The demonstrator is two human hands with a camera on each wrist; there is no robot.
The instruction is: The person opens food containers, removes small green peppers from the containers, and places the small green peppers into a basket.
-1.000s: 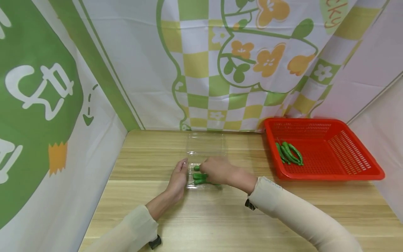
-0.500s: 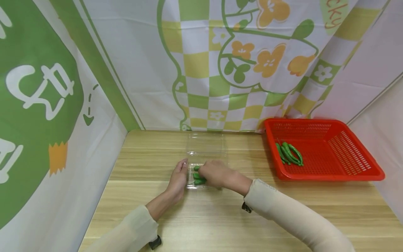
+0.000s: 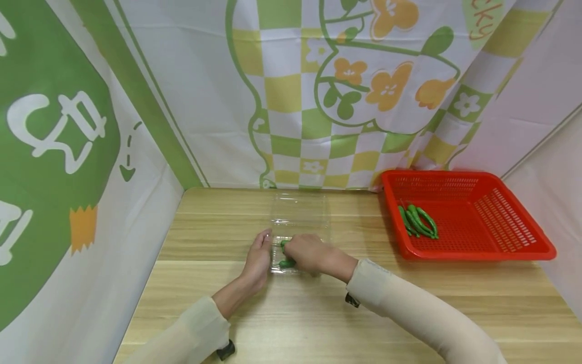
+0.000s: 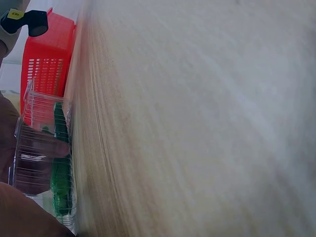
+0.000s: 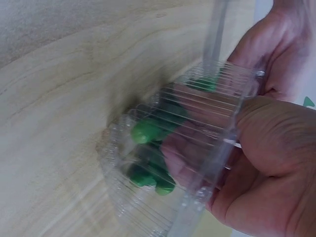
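Observation:
A clear plastic clamshell box (image 3: 278, 269) lies with its lid (image 3: 300, 207) folded back on the wooden table. Green chili peppers (image 3: 287, 263) lie in its base, seen through the ribbed wall in both wrist views. My left hand (image 3: 256, 260) rests along the box's left side with fingers extended. My right hand (image 3: 309, 253) reaches into the base from the right, its fingers curled on a green chili pepper (image 5: 145, 131). The back of this hand hides most of the peppers in the head view. Through the plastic, right fingertips (image 5: 182, 153) show among the peppers.
A red perforated basket (image 3: 473, 253) stands at the right rear of the table, with several green chili peppers (image 3: 418, 222) at its left end. Behind the table hangs a patterned cloth (image 3: 318, 146); a printed panel (image 3: 50, 126) stands at the left.
My right hand has shifted slightly left over the box's base, and fewer pepper ends show beside it. The box has moved slightly right; my left hand stays along its side.

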